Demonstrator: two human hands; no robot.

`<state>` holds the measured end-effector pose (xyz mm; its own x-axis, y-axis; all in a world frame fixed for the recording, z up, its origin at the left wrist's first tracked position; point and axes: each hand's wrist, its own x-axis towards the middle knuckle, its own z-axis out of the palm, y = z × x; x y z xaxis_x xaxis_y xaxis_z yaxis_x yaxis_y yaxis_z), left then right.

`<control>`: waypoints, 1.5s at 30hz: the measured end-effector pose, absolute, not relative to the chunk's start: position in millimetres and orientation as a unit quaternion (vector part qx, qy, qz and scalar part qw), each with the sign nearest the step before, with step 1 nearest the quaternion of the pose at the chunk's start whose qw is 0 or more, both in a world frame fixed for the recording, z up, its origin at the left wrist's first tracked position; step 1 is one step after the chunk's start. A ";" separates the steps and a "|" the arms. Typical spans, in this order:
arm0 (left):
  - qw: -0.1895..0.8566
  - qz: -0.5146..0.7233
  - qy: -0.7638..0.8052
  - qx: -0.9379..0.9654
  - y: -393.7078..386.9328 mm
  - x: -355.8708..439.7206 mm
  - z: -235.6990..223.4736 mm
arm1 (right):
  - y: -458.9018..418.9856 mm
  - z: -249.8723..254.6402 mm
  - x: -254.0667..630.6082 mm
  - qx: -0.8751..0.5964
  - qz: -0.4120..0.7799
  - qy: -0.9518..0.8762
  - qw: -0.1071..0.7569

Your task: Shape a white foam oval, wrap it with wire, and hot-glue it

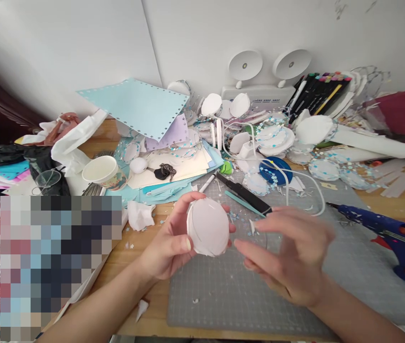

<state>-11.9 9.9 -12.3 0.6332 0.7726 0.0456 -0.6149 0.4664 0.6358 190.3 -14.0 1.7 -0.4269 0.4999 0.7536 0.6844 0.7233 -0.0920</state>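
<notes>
My left hand (172, 240) grips a round white paper disc (207, 227), thumb on its near edge and fingers curled round its top, above the grey cutting mat (224, 290). My right hand (288, 257) is blurred by motion just right of the disc. Its fingertips reach toward the disc's right edge, and a thin clear strip or wire (256, 228) curves by them. Whether those fingers pinch the strip is unclear.
A blue glue gun (391, 236) lies on the mat at right. A black craft knife (243, 193), a white cable (306, 183), a paper cup (103, 172), keys (165, 170), stacked paper sheets (141, 107), marker pens (318, 93) and several decorated white discs (276, 138) crowd the back.
</notes>
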 end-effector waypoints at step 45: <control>0.767 0.439 0.153 0.441 4.7 -5.8 -28.0 | -40.5 16.1 205.2 -0.249 -0.006 -0.922 0.297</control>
<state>-5.8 4.7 -28.0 0.5669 0.8095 0.1527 -0.5390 0.2242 0.8119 205.2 -40.5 16.1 -0.6994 0.4561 0.5504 0.4635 0.8755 -0.1365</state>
